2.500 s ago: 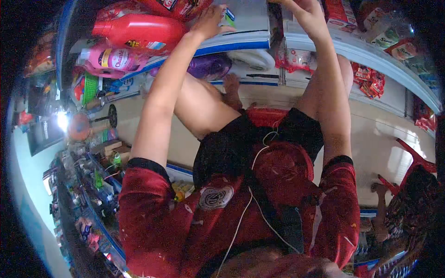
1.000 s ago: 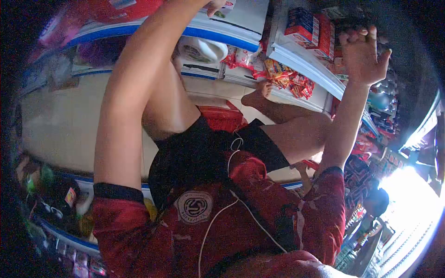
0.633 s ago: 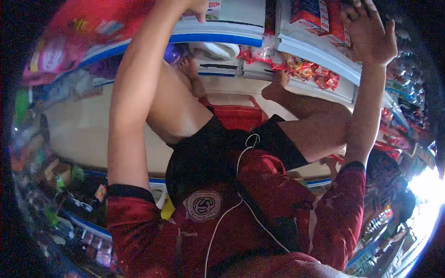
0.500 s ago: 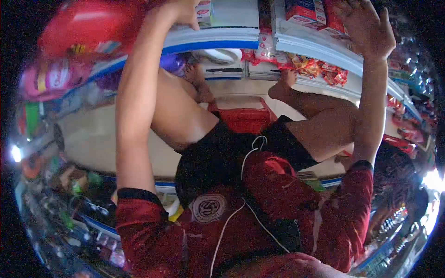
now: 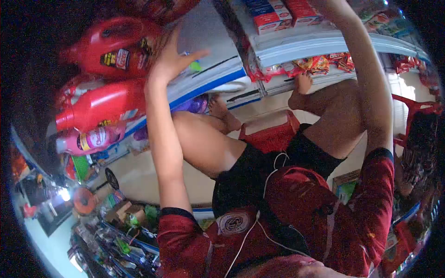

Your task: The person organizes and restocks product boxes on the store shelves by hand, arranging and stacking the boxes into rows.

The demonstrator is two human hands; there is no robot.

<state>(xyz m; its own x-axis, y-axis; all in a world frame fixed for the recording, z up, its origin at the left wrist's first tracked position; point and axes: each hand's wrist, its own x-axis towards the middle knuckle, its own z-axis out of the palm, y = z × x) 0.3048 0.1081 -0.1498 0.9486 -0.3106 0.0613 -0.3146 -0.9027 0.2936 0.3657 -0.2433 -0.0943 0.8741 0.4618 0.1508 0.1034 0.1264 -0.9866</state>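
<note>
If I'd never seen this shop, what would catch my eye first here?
Probably the big red jugs lying on the white shelf at left, a pink bottle below them. The left hand is spread open against that shelf. The right arm reaches up past red boxes; its hand is out of view.

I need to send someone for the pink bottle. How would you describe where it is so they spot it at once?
Start at the white, blue-edged shelf where the left hand rests open. Beside that hand lie big red jugs, one after another. The pink bottle comes after the second red jug: it is smaller, pink rather than red, with a white label.
</note>
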